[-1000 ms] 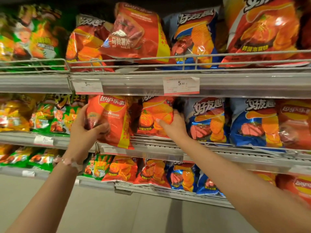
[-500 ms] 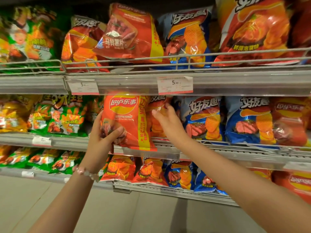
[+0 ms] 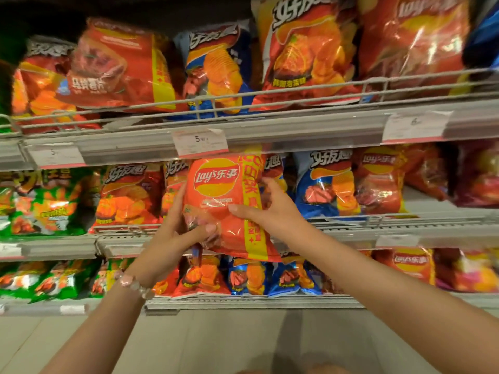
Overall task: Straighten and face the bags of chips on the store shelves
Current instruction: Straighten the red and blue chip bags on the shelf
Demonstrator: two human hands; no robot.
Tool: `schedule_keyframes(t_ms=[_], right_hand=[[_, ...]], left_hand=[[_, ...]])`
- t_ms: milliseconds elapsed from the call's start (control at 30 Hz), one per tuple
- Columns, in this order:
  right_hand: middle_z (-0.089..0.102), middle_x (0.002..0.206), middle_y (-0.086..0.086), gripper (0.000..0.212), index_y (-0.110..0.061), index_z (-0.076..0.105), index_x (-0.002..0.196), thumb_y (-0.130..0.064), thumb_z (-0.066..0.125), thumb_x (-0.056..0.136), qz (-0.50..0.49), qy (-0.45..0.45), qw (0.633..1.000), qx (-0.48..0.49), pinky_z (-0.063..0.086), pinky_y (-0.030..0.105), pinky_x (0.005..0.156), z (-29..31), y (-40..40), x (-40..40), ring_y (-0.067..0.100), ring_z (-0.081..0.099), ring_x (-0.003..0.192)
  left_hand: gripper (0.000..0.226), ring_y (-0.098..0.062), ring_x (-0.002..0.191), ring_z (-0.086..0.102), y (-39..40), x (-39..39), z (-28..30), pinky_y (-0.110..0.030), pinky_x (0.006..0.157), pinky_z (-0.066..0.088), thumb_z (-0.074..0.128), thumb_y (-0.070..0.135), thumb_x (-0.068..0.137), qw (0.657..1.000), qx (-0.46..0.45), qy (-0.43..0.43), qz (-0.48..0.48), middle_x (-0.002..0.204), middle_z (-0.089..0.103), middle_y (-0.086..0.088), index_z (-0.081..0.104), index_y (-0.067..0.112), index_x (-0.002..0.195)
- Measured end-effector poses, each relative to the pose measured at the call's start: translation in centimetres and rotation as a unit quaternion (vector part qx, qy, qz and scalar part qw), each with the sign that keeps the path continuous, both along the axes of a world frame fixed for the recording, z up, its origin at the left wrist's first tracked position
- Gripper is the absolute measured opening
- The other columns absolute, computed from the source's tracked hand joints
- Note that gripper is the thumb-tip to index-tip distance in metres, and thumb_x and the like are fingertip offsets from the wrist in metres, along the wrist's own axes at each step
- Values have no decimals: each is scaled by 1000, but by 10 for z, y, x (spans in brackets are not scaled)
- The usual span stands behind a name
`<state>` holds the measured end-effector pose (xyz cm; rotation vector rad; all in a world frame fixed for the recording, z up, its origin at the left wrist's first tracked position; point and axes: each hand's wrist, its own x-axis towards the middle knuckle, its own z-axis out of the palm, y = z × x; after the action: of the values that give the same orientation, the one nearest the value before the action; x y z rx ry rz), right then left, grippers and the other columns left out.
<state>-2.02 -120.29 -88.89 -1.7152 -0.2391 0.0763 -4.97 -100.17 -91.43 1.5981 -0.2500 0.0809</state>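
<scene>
Green bags [image 3: 46, 203]: glossy crinkled foil, far left of the middle shelf, standing behind a low wire rail; more green ones sit blurred on the shelf below.

Orange-red bags [image 3: 129, 195]: shiny, puffed, pillow-shaped, next to the green ones on the middle shelf.

Left hand [image 3: 175, 233]: a pale bead bracelet [image 3: 132, 283] at the wrist. Fingers lie along the left edge of the red bag, thumb curled across its lower front, so the hand grips it.

Red bag [image 3: 224, 201]: smooth, shiny film with a round yellow-and-red logo and a yellow strip down its right side. It is held upright, front outward, in front of the middle shelf between both hands; its top reaches the price tag [image 3: 199, 143] and its bottom hangs past the shelf edge [image 3: 405, 233].

Right hand [image 3: 270, 209]: fingers curved round the bag's right edge, thumb pressed flat on the front, holding it.

Blue bags [image 3: 326, 184]: crinkled foil, just right of the held bag on the middle shelf; smaller blue ones stand on the bottom shelf below it.

Dark red bags [image 3: 378, 182]: glossy, further right on the middle shelf, some blurred.

Top shelf [image 3: 297, 125]: grey metal ledge with a thin wire rail, carrying large puffed red, orange and blue bags that lean forward against the wire.

Floor [image 3: 216, 341]: plain, pale, matte.
</scene>
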Motion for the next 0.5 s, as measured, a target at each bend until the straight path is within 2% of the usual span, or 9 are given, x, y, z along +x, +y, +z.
schedule_keyframes(t_ms=[133,200,267,333,400,467,500], right_hand=[[58,120,-4,76,-23,40,135,-32,80,71,-28,24,999,38,52,39,92,2,-50,-6,14,60,108],[63,119,3,66,-21,47,127,-24,81,71,-37,49,994,94,55,42,87,4,-80,-5,19,65,101],[64,117,6,66,-17,48,129,-20,80,71,-45,62,991,109,57,42,83,7,-112,-7,22,67,98],[64,119,7,70,-14,44,134,-18,78,73,-59,51,993,86,59,32,75,10,-146,-10,20,66,98],[62,122,6,72,-15,43,136,-17,78,74,-92,26,994,49,57,28,77,12,-180,-13,19,63,102],[60,123,5,75,-18,41,138,-20,79,73,-132,16,991,26,54,34,85,12,-213,-12,20,61,107],[60,123,4,76,-18,40,139,-21,79,73,-146,18,989,23,54,34,83,11,-228,-11,20,61,106]], left_hand=[[108,-7,110,62,-46,-6,15,-18,78,51,91,54,40,999,33,4,-31,123,64,11,33,52,131],[113,-6,108,63,-65,-9,19,-17,77,51,94,46,36,996,58,15,-68,124,61,10,33,49,131],[122,-3,111,61,-87,-11,22,-18,80,51,95,44,34,987,113,40,-106,131,55,8,25,52,133],[130,1,130,44,-113,-5,20,-18,98,42,91,54,38,967,237,25,-91,148,37,8,13,50,141],[139,-8,145,15,-143,5,17,-28,115,22,85,64,40,927,370,-31,-50,158,14,7,2,40,149],[143,-17,147,-2,-174,15,16,-41,119,11,84,67,41,884,461,-73,-39,160,0,2,-2,36,151],[141,-19,147,-8,-189,19,17,-46,119,9,86,63,46,860,501,-84,-37,160,-5,0,-4,35,151]])
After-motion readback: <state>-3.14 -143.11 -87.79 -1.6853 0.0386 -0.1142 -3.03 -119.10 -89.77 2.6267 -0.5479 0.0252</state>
